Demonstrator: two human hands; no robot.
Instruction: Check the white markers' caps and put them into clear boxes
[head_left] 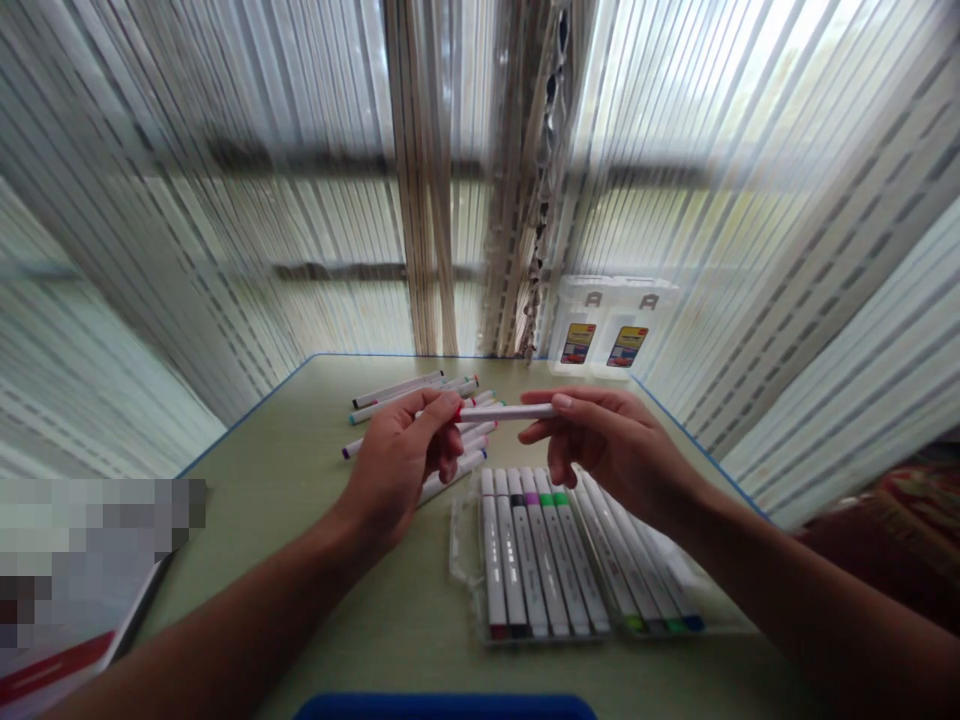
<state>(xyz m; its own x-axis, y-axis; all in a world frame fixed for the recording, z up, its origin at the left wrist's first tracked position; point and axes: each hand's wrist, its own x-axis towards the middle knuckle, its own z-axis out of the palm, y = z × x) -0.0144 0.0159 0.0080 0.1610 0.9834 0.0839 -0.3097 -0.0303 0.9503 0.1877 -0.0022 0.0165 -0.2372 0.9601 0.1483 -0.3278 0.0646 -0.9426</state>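
A white marker with a red end [506, 412] is held level above the table between my two hands. My left hand [409, 445] pinches its red end, and the thumb and fingers of my right hand [611, 435] grip the other end. Below them lies an open clear case [457, 540] with several white markers [544, 560] in rows, some with black, purple, green or blue ends. Behind my left hand several loose markers [397, 388] lie scattered on the table, partly hidden by that hand.
The pale green table [247, 520] has a blue edge. Two clear cases with labels [604, 335] stand at the back right. String curtains [337, 220] hang in front of a window behind the table. A blue object [446, 706] shows at the near edge, and a partly blurred-out item [67, 660] lies at left.
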